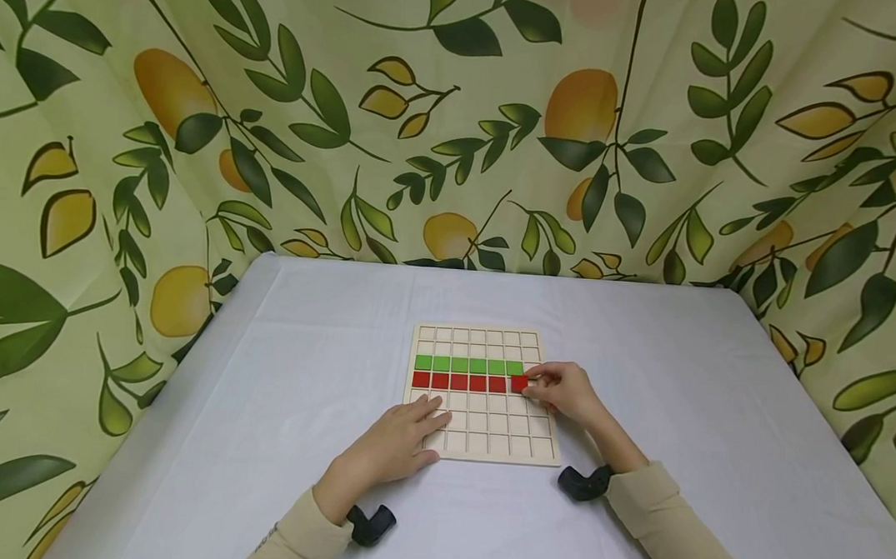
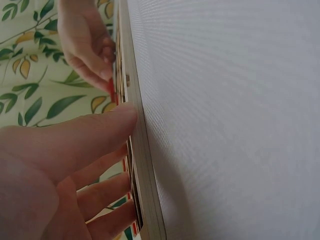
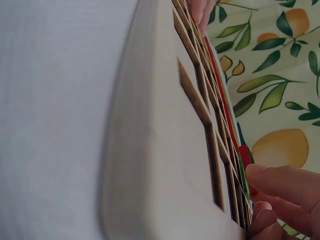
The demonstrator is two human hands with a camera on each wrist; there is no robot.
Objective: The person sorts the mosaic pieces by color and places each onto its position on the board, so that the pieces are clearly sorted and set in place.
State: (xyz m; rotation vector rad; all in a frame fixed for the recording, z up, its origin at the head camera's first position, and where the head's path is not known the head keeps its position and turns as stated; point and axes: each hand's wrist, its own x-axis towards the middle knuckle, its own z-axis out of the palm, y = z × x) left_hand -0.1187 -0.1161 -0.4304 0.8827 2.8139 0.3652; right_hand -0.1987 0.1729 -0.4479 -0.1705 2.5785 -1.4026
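A pale wooden grid board point(image 1: 497, 445) with square recesses lies on the white cloth. My right hand point(image 1: 566, 391) pinches a red square tile point(image 1: 518, 384) between thumb and fingers at the right end of a red row. In the right wrist view that tile point(image 3: 243, 154) stands slightly proud of the board. My left hand point(image 1: 396, 444) rests on the board's lower left with fingers spread. The left wrist view shows its thumb point(image 2: 100, 132) against the board's edge. Several red tiles point(image 1: 458, 382) fill the row, and several green tiles point(image 1: 459, 364) line the row above.
The white-covered table point(image 1: 302, 348) extends around the board. A leaf-and-fruit patterned curtain point(image 1: 486, 89) hangs behind and at both sides. Black devices point(image 1: 372, 526) are worn at both wrists.
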